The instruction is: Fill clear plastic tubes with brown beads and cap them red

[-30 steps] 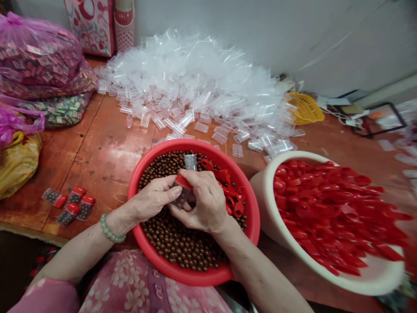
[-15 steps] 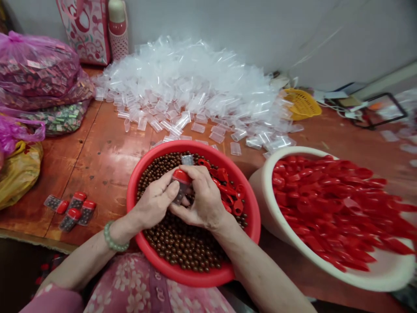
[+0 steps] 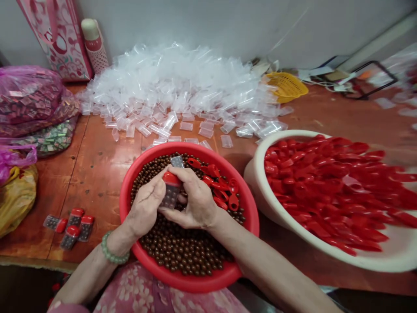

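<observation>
Between my hands, over the red basin (image 3: 125,191), is a small clear container (image 3: 170,198) with a red cap, filled with dark balls. My right hand (image 3: 198,201) is closed around its right side, thumb near the cap. My left hand (image 3: 146,208) presses on its left side, with the fingertips partly hidden. Another clear container (image 3: 177,161) lies just beyond my fingers. Brown balls (image 3: 185,248) fill the basin beneath, and several red caps (image 3: 221,184) lie on them at the right.
Several filled red-capped containers (image 3: 72,230) lie at left. A white tub (image 3: 260,169) full of red caps (image 3: 319,187) stands at right. Empty clear containers (image 3: 176,87) are heaped at the back, beside a yellow basket (image 3: 286,87). Filled plastic bags (image 3: 29,102) sit at far left.
My left hand has straightened its fingers and thumb along the container, which shows more of its front. The view has shifted slightly; the filled containers on the table keep their arrangement.
</observation>
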Action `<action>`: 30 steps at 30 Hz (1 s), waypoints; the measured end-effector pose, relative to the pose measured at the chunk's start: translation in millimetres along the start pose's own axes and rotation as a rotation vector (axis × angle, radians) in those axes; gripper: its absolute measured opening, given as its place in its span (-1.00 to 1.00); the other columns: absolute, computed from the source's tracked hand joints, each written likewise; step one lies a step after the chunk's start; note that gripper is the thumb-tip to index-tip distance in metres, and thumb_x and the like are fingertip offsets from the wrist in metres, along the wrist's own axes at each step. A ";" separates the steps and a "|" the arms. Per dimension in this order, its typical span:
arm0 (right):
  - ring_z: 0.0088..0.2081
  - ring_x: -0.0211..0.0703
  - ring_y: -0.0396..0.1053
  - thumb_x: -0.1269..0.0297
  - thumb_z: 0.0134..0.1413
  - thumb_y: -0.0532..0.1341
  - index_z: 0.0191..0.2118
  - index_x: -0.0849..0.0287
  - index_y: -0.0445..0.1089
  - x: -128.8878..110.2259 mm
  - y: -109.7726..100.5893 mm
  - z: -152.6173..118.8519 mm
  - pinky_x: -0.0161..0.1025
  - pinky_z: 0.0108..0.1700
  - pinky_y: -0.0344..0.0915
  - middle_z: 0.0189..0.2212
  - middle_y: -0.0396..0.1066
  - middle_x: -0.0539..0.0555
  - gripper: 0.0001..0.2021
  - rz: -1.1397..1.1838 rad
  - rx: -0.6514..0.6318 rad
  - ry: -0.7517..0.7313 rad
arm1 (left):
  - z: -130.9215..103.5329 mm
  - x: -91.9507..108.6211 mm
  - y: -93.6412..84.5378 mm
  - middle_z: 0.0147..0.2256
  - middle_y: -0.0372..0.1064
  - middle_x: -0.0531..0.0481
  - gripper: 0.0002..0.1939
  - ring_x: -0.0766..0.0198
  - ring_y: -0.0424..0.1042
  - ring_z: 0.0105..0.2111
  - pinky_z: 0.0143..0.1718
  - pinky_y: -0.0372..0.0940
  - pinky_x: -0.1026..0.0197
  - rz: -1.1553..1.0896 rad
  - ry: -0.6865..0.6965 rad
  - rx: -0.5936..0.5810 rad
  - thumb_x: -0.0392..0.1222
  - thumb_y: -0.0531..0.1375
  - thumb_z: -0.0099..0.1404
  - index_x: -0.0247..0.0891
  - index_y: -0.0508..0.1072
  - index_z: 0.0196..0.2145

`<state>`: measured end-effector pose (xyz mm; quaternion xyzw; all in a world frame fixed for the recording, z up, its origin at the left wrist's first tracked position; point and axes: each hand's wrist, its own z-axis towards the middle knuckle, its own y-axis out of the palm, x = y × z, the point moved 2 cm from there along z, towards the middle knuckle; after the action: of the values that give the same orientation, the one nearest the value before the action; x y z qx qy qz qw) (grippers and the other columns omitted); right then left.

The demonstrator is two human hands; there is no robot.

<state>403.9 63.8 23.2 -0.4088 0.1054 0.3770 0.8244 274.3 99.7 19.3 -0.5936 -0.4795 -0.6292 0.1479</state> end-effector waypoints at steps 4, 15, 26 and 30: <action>-0.12 0.08 0.43 0.21 -0.04 0.30 0.20 0.16 0.07 -0.6 -1.0 3.2 -0.01 -0.07 0.42 -0.11 0.42 0.22 -0.32 0.035 -0.039 0.040 | 5.3 0.6 2.7 -0.18 0.52 -0.11 -0.44 0.13 0.50 -0.18 -0.10 0.39 0.12 -0.163 -0.141 0.011 0.07 0.16 0.31 -0.28 0.35 0.16; -0.10 0.09 0.42 0.25 -0.10 0.27 0.16 0.14 0.16 3.3 10.3 -2.3 0.03 -0.06 0.40 -0.09 0.43 0.22 -0.37 0.031 -0.031 0.021 | 15.2 -2.8 2.1 -0.16 0.54 -0.11 -0.63 0.18 0.50 -0.27 -0.28 0.39 0.23 -0.027 -0.114 0.228 -0.11 0.10 0.29 -0.31 0.51 -0.04; -0.19 0.10 0.44 0.22 -0.11 0.27 0.14 0.18 0.18 -3.8 7.7 -2.5 0.03 -0.17 0.40 -0.19 0.45 0.23 -0.38 -0.080 -0.015 -0.045 | 11.6 -8.7 2.5 -0.44 0.54 -0.03 -0.53 0.27 0.43 -0.56 -0.54 0.29 0.28 0.001 -0.133 0.209 -0.13 -0.01 0.26 -0.30 0.49 0.02; -0.09 0.11 0.44 0.26 -0.05 0.28 0.18 0.21 0.13 -1.3 10.1 -1.1 0.03 -0.09 0.42 -0.09 0.43 0.29 -0.37 -0.058 -0.045 -0.071 | 12.6 -5.1 0.7 -0.35 0.55 -0.06 -0.53 0.27 0.47 -0.50 -0.48 0.34 0.28 -0.176 -0.172 0.123 -0.07 0.01 0.32 -0.29 0.43 0.08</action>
<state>396.0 66.1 17.1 -0.4163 0.0556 0.3693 0.8290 283.7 107.3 12.9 -0.5910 -0.5782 -0.5558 0.0866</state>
